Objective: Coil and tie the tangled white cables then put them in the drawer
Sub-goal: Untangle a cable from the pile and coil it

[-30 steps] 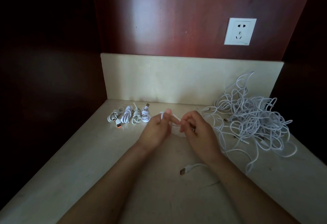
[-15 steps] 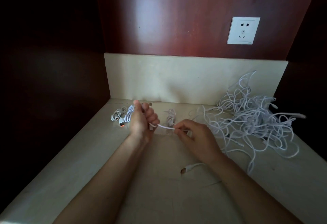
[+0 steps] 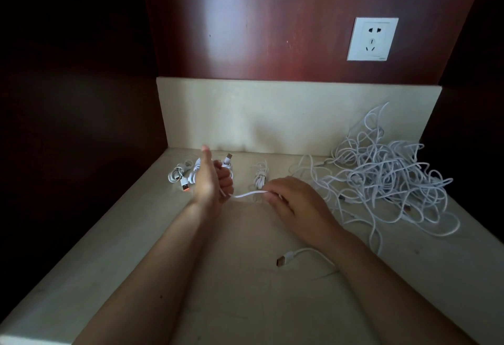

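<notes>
With a few coils (image 3: 180,175) done at the bench's (image 3: 131,263) back-left corner and the tangle (image 3: 381,178) heaped back-right, the left hand (image 3: 211,181) grips and the right hand (image 3: 296,202) pinches one cable (image 3: 246,195), seemingly mid-coil; no drawer shows.

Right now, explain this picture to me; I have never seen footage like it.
No machine here: a person wears a head camera that looks down at their own bare hands. The left hand grips a white cable, the right hand pinches it further along, so it stretches between them. On the pale counter lie a tangled pile of white cables at the right, small coiled bundles at the back left, and a loose USB plug near the right forearm.
</notes>
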`<state>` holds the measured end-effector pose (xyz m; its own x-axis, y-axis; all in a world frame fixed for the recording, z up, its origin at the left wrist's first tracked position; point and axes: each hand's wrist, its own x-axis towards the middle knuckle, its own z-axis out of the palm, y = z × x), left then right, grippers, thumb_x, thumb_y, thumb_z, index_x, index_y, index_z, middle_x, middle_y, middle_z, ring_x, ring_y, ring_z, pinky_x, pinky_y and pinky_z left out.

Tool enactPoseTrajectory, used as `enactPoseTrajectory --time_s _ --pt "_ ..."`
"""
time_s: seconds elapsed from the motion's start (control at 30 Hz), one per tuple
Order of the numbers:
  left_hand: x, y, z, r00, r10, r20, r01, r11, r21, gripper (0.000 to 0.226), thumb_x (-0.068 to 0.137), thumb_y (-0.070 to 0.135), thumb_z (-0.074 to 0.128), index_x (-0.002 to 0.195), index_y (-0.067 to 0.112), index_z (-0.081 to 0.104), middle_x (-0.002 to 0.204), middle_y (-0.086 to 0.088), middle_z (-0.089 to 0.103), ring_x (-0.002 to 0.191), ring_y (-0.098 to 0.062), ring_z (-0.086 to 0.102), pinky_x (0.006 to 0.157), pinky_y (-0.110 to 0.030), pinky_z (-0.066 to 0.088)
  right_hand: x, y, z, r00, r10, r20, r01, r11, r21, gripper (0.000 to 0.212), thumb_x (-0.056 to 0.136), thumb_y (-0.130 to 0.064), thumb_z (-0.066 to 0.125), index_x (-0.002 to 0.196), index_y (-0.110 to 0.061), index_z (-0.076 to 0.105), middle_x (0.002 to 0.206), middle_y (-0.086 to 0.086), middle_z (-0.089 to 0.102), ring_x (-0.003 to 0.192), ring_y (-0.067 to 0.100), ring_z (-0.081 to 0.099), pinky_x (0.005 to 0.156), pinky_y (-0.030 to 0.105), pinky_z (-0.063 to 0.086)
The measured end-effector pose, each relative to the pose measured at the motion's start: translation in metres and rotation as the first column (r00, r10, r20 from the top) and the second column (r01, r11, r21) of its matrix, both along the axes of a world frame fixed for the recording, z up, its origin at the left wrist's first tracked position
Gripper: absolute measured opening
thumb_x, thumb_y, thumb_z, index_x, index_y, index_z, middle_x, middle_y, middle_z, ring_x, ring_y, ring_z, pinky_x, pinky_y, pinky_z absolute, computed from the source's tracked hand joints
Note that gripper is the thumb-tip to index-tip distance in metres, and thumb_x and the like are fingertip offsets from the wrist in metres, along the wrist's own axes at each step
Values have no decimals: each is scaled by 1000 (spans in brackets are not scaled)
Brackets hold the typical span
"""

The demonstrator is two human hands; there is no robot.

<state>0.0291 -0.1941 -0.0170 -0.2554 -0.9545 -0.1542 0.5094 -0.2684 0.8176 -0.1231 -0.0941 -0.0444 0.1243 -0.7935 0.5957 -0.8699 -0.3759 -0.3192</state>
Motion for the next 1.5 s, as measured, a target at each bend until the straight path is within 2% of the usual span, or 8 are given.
enactPoseTrajectory --time_s 0.3,0.53,0.67,0.87,1.03,1.17,1.27,1.5 --pt "-19 27 -8 752 -308 583 454 883 -119 59 105 43 25 60 14 51 43 -1 42 29 -9 32 39 -21 24 6 8 9 991 66 115 -54 993 -107 19 98 -28 51 95 -23 69 90 -14 62 85 3 55 76 18 41" --pt "-14 31 -5 507 -666 548 729 670 140 64 95 68 18 63 21 47 49 4 33 37 -4 22 37 -11 12 -4 6 6 963 -85 257 88 996 -1 18 90 -26 63 97 -37 50 82 -21 59 80 2 59 73 32 50" --pt "-7 34 -2 402 -570 717 765 640 80 53 96 64 31 61 25 36 52 7 20 43 -5 14 40 -18 8 -6 4 1 973 -57 224 43 997 66 24 94 -13 55 108 -30 47 91 -23 57 88 8 62 77 41 52" --pt "-16 33 -16 557 73 827 592 663 -458 50 101 53 35 65 24 55 51 11 49 51 -6 47 58 -27 42 -10 1 1 963 -163 215 156 987 49 15 95 -23 56 109 -23 50 87 -7 64 83 19 63 70 40 51" --pt "-22 39 -15 766 365 528 207 639 -741 35 100 46 34 91 34 66 86 10 70 75 -3 62 71 -19 48 -14 -1 0 947 -307 100 306 952 19 11 93 -23 55 103 -20 57 87 0 68 81 27 64 69 39 49" --pt "-27 39 -3 990 -14 139 85 851 -518 40 106 31 31 100 11 65 91 -5 75 88 -15 71 82 -26 56 -18 -4 -1 938 -345 -44 344 939 -23 26 90 -37 43 82 -19 61 72 3 63 74 29 60 67 39 46" --pt "-29 36 0 993 -53 -106 12 938 -347 42 106 34 29 80 10 52 51 2 50 45 -13 52 54 -24 51 -22 -5 -1 918 -396 -36 397 916 54 23 87 -37 49 89 -24 67 84 -1 67 86 24 60 76 38 47" --pt "-13 18 2 994 68 -86 -83 979 -185 39 106 35 28 73 19 41 46 10 19 35 -3 14 34 -10 13 -23 -1 7 909 -410 -77 415 908 64 24 80 -41 62 100 -31 72 99 -12 71 102 13 60 85 28 48"
